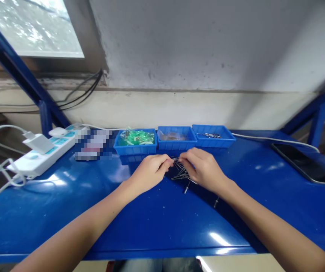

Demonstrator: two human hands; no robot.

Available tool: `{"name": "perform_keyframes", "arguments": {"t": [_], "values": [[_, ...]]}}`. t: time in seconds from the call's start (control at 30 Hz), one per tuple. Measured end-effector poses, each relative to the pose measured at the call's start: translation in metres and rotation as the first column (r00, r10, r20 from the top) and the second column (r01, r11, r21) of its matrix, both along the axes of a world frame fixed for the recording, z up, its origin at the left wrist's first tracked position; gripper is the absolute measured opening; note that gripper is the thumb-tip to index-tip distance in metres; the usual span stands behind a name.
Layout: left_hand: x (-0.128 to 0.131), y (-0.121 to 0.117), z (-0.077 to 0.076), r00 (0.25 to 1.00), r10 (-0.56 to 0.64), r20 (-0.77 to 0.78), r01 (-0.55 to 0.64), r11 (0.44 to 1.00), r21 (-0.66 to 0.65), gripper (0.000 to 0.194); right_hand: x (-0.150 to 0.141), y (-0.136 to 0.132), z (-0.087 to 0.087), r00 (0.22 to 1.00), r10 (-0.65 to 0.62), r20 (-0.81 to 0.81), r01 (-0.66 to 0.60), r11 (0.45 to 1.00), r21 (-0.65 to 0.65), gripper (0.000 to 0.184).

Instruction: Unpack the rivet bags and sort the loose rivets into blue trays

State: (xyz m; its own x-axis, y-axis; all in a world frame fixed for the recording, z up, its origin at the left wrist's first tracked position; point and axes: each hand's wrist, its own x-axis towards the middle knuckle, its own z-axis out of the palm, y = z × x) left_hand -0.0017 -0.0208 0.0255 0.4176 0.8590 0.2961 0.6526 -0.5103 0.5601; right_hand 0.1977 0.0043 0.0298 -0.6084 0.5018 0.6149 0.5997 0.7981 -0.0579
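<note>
My left hand (pixel 153 170) is closed in a pinch, thumb and forefinger pressed together; what sits between them is too small to make out. Just to its right, my right hand (pixel 203 168) has its fingers curled and bunched, their tips hidden from view. Between and beneath the two hands lies a loose pile of thin metal pop rivets (pixel 181 174) on the blue table (pixel 162 223). One rivet (pixel 186 188) sticks out toward me from the pile. Another rivet (pixel 216 203) lies by my right forearm.
Behind my hands stand three blue bins: one with green plastic pieces in a bag (pixel 135 150), one with a clear bag (pixel 176 144), one with metal rivets (pixel 214 142). A white power strip (pixel 42 160) lies left, a black phone (pixel 304 162) right. Cables run along the wall.
</note>
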Motion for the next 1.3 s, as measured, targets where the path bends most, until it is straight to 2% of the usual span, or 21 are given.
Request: {"name": "perform_keyframes", "arguments": {"t": [0.07,0.1,0.17,0.2,0.27,0.3,0.33,0.4,0.47,0.53,0.6,0.7,0.77,1.0,1.2,1.3], "values": [[0.0,0.008,-0.005,0.99,0.011,-0.14,-0.001,0.998,0.066,0.022,0.016,0.017,0.008,0.987,-0.149,-0.067,0.153,0.987,0.056,0.022],[0.0,0.013,-0.008,0.973,0.024,-0.229,0.001,0.994,0.11,0.023,0.027,0.027,0.011,0.959,-0.254,-0.121,0.263,0.962,0.065,0.022],[0.0,0.019,-0.015,0.919,0.044,-0.391,0.028,0.984,0.177,0.031,0.05,0.045,0.014,0.836,-0.502,-0.22,0.518,0.855,0.017,0.024],[-0.001,0.021,-0.018,0.893,0.051,-0.448,0.044,0.979,0.198,0.032,0.061,0.052,0.014,0.778,-0.588,-0.22,0.599,0.801,-0.022,0.034],[-0.002,0.021,-0.023,0.862,0.063,-0.502,0.062,0.972,0.229,0.03,0.075,0.061,0.008,0.707,-0.684,-0.176,0.68,0.727,-0.092,0.05],[-0.004,0.02,-0.024,0.86,0.069,-0.506,0.063,0.969,0.239,0.029,0.078,0.061,0.004,0.705,-0.693,-0.147,0.684,0.72,-0.115,0.053],[-0.005,0.017,-0.025,0.864,0.076,-0.498,0.057,0.967,0.247,0.027,0.078,0.06,0.0,0.72,-0.682,-0.126,0.67,0.731,-0.129,0.053],[-0.009,0.012,-0.026,0.881,0.101,-0.462,0.022,0.967,0.253,0.024,0.068,0.051,-0.007,0.797,-0.594,-0.112,0.579,0.803,-0.14,0.046],[-0.013,0.009,-0.025,0.905,0.123,-0.408,-0.029,0.973,0.231,0.02,0.049,0.039,-0.011,0.893,-0.435,-0.111,0.418,0.896,-0.149,0.038],[-0.015,0.007,-0.022,0.941,0.126,-0.314,-0.07,0.98,0.185,0.018,0.028,0.024,-0.013,0.964,-0.251,-0.083,0.233,0.956,-0.181,0.032],[-0.014,0.006,-0.018,0.975,0.099,-0.2,-0.074,0.989,0.128,0.018,0.01,0.011,-0.014,0.995,-0.096,-0.029,0.088,0.974,-0.207,0.03],[-0.01,0.004,-0.013,0.996,0.046,-0.077,-0.04,0.996,0.081,0.02,-0.003,0.0,-0.017,0.999,0.033,0.023,-0.028,0.982,-0.188,0.021],[-0.007,0.002,-0.01,0.999,0.026,-0.046,-0.023,0.997,0.073,0.022,-0.004,-0.001,-0.019,0.997,0.07,0.017,-0.066,0.984,-0.167,0.014],[-0.006,0.0,-0.009,1.0,-0.002,0.0,0.002,0.997,0.08,0.025,0.0,-0.001,-0.02,0.997,0.079,-0.022,-0.081,0.99,-0.115,0.014],[-0.005,-0.005,-0.01,0.996,0.045,0.074,-0.053,0.992,0.118,0.02,-0.001,-0.004,-0.016,0.997,0.059,-0.039,-0.064,0.989,-0.13,0.015],[-0.003,-0.007,-0.008,0.991,0.065,0.114,-0.083,0.983,0.162,0.011,-0.001,-0.005,-0.014,0.997,0.068,-0.046,-0.074,0.988,-0.138,0.016]]}}
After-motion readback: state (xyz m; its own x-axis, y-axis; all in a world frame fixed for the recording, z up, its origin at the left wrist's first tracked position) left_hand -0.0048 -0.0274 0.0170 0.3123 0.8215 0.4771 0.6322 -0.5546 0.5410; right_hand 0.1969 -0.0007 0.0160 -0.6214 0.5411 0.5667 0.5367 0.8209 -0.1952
